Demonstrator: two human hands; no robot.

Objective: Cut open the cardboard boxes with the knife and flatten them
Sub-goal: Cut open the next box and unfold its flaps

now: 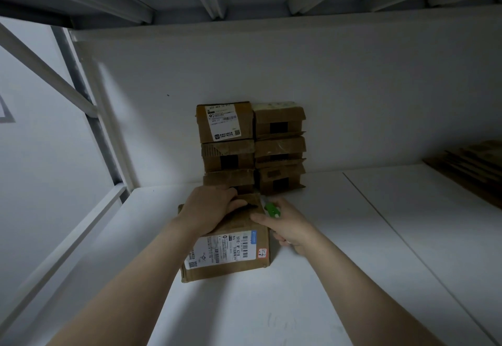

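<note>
The flat brown cardboard box (233, 261) with a white shipping label (220, 250) lies on the white tabletop (326, 305), about midway along its width and nearer the back edge than the front. It looks light and fairly stiff across its faces. The creased, taped edges are probably softer, so it should give at the seams and slide if not pinned. Pressing down on the broad top or clamping an end seems the best hold, with the blade kept to the tape lines.

The left hand (209, 210) lies on the box's far end, its fingers bent over the far edge and its thumb stretched along the top, pinning the box down. The right hand (285, 226) is at the far right corner, pinching a green-handled utility knife (270, 208), and one finger reaches onto the top face. The blade tip is too small to place, though it seems to sit at that corner seam.

Just behind the box, against the white back wall (271, 74), are two stacks of small brown cardboard boxes (225, 139). A pile of flattened cardboard (472, 169) lies by the right edge.
</note>
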